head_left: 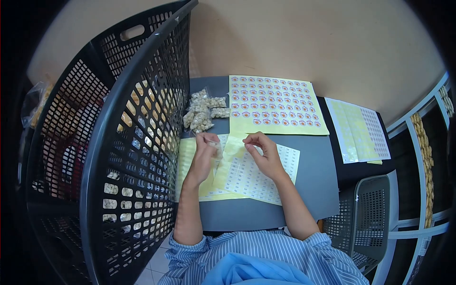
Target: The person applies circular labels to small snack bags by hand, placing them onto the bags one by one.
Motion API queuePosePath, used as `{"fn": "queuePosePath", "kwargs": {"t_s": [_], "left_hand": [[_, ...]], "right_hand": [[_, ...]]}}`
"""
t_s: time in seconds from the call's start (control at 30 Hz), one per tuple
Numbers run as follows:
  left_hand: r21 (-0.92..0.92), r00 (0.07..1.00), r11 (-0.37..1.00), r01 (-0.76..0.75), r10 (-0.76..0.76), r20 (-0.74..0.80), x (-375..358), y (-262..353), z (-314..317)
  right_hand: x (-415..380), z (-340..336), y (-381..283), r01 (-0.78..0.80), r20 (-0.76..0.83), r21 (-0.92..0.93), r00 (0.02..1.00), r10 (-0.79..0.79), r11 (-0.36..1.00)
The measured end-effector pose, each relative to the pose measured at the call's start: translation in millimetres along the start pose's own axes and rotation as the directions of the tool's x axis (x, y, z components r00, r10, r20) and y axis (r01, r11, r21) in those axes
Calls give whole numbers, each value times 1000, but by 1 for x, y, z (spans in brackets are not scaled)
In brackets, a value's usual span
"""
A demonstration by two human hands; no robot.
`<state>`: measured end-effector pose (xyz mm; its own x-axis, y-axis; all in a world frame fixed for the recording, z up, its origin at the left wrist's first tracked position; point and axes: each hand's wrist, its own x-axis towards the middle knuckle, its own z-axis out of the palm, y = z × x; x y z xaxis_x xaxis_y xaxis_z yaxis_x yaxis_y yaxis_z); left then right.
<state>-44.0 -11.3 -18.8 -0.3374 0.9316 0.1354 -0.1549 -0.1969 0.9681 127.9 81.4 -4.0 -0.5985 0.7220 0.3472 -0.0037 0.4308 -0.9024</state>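
Note:
My left hand [203,157] is closed on a small clear plastic bag [218,151], whose contents are mostly hidden by the fingers. To its right, my right hand [264,156] has thumb and forefinger pinched together; whatever may be between them is too small to make out. Both hands are above sheets of small pale labels [256,178] with yellowish backing, which overlap on the grey table [313,175]. Just beyond my left hand lie several clear bags of pale, lumpy pieces [199,116]. A larger stack of sheets with round red-and-orange stickers [275,102] lies behind my right hand.
A tall dark plastic basket [92,156] stands close on the left, with bagged goods showing through its holes. More sticker sheets [363,133] lie on a black surface at right. Below them is another dark basket [370,213], beside a pale metal rack [420,234].

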Motion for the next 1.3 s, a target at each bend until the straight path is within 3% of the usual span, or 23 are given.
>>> {"fn": "queuePosePath", "kwargs": {"t_s": [0.07,0.17,0.27,0.33,0.47,0.53,0.87,1.3], "left_hand": [[178,999,984,31,-35,21,-2,8,15],[238,998,970,54,-62,27,-2,9,26],[317,998,947,47,-60,31,-2,4,29],[521,1000,853,-9,4,11,-3,11,33],[534,998,844,-53,56,11,-4,17,39],[655,986,737,-165,140,90,-3,18,38],[632,985,756,-168,105,136,-3,24,42],[636,964,725,-264,179,195,-4,22,41]], "right_hand": [[0,0,1,-26,-44,141,998,32,990],[0,-2,0,-115,-1,224,993,118,968],[1,-1,-2,0,20,96,1000,-2,995],[-1,0,-9,-44,19,94,999,42,995],[-3,4,-7,-65,-18,53,998,66,996],[-3,3,-8,-62,-22,25,998,62,998],[-2,4,-7,-64,-63,-34,996,62,997],[-2,6,-4,-63,-116,-50,992,57,997]]}}
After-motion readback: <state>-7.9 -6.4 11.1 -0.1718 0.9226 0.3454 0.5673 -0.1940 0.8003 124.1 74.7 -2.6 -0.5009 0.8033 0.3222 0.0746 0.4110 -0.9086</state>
